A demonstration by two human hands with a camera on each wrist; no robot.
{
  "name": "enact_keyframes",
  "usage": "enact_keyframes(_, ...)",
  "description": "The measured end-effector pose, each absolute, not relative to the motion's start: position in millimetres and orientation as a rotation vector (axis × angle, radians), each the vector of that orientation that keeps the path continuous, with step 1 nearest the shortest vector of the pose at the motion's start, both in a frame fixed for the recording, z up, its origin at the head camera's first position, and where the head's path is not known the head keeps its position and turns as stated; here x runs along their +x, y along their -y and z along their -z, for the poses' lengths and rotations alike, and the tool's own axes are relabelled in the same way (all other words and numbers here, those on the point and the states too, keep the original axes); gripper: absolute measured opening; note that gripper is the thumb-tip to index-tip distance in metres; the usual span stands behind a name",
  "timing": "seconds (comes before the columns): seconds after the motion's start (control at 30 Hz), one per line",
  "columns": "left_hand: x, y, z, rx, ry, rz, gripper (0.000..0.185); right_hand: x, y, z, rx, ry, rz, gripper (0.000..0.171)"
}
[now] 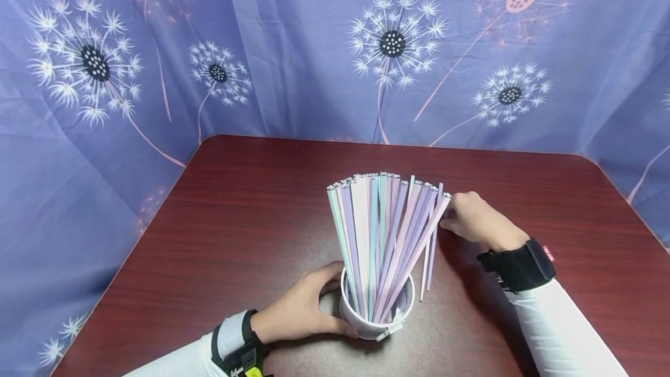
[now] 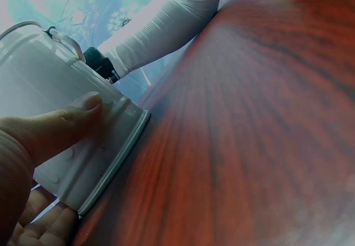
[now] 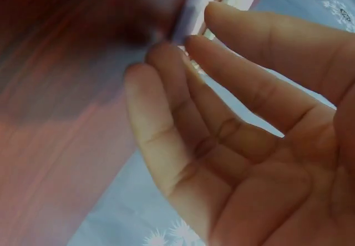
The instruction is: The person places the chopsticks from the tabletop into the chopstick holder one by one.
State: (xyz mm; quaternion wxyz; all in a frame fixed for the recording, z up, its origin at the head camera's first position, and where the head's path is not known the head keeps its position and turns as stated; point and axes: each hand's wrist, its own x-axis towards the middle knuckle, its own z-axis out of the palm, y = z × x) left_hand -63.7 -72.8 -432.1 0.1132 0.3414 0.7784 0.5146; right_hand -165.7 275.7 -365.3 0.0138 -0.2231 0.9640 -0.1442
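Note:
A small white pail (image 1: 366,330) stands near the table's front, filled with many slim pastel sticks (image 1: 361,231) whose upper ends glint silver. My left hand (image 1: 300,307) holds the pail from its left side. The thumb (image 2: 77,113) lies along the wall, and other fingers show below the base in the left wrist view. At the right of the bunch, my right hand (image 1: 476,220) seems to pinch slim sticks (image 1: 432,249), one purple and one pale, whose lower ends hang outside the pail. In the right wrist view, thumb and index fingertips meet near a purple stick (image 3: 188,15).
The dark red wooden table (image 1: 251,220) reaches back to a blue cloth (image 1: 314,45) printed with dandelions. The pail's handle (image 2: 66,40) hangs at its side. Black straps (image 1: 518,263) circle both wrists.

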Motion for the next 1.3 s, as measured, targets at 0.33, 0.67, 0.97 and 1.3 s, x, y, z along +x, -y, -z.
enact_keyframes(0.33, -64, 73, 433, 1.013, -2.295, -1.504, 0.087, -170, -281, 370, -0.588, -3.005, 0.432, 0.026)
enact_keyframes(0.67, -65, 73, 432, 1.006, -2.294, -1.512, 0.087, -164, -285, 362, -0.161, -2.825, 0.559, 0.022)
enact_keyframes(0.97, -64, 72, 432, 1.019, -2.289, -1.510, 0.087, -166, -286, 362, -0.121, -2.746, 0.658, 0.038)
enact_keyframes(1.3, -63, 72, 431, 1.002, -2.271, -1.516, 0.088, -162, -288, 341, -0.397, -2.461, 1.074, 0.019)
